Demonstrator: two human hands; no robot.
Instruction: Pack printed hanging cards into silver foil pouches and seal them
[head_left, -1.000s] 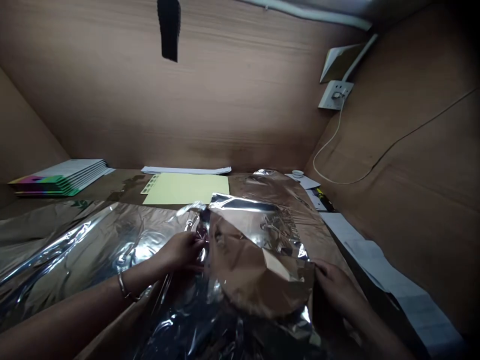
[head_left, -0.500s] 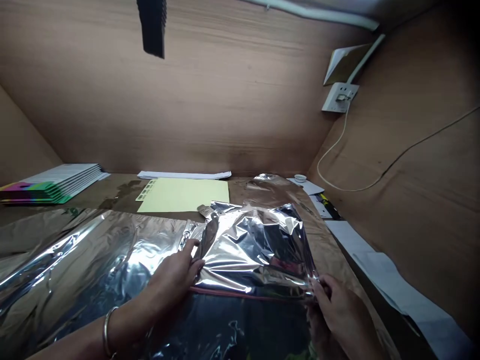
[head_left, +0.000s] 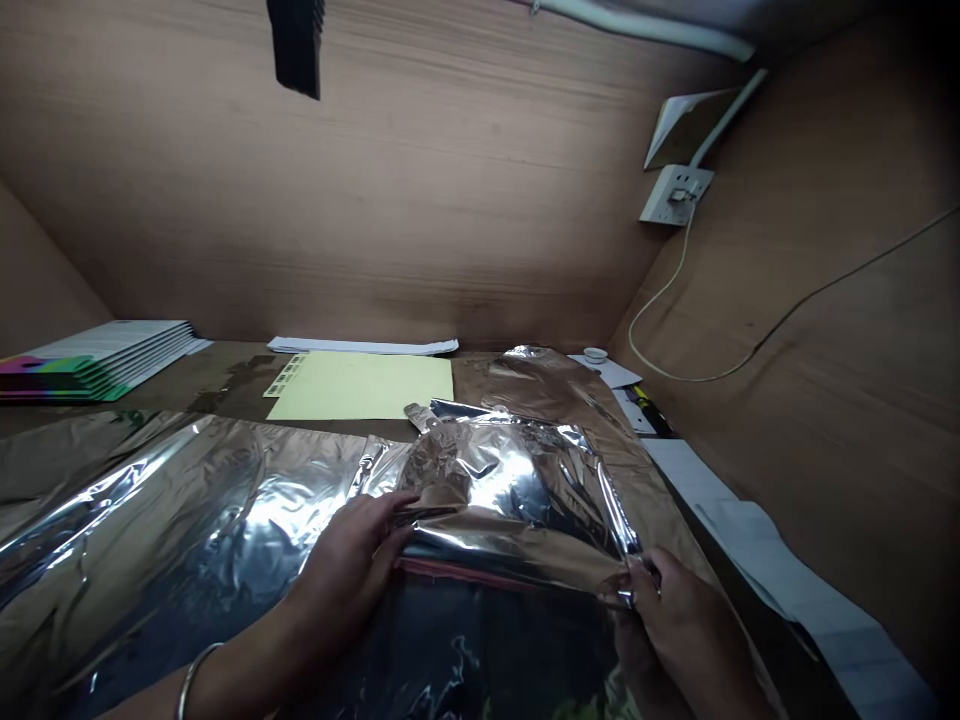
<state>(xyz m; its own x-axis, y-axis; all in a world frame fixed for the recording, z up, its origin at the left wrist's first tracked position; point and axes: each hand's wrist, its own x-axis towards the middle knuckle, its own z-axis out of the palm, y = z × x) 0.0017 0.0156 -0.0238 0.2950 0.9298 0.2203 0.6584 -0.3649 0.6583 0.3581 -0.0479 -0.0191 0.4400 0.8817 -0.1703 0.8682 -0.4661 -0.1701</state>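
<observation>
Foil sheet (head_left: 510,480): lay folded over itself on a brown tabletop (head_left: 225,375), between both hands. Left hand (head_left: 341,575): fingers lay close along the fold, grip unclear. Right hand (head_left: 679,630): fingers pinched narrow on the foil corner. Risk: a loosened pinch could have let the fold spring open; hard pulling could have torn it. Under the fold was hidden; pink edge (head_left: 480,572) unidentified.

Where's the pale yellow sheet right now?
In the head view, the pale yellow sheet lies on the desk left of centre, just beyond the crumpled silver foil.
</observation>
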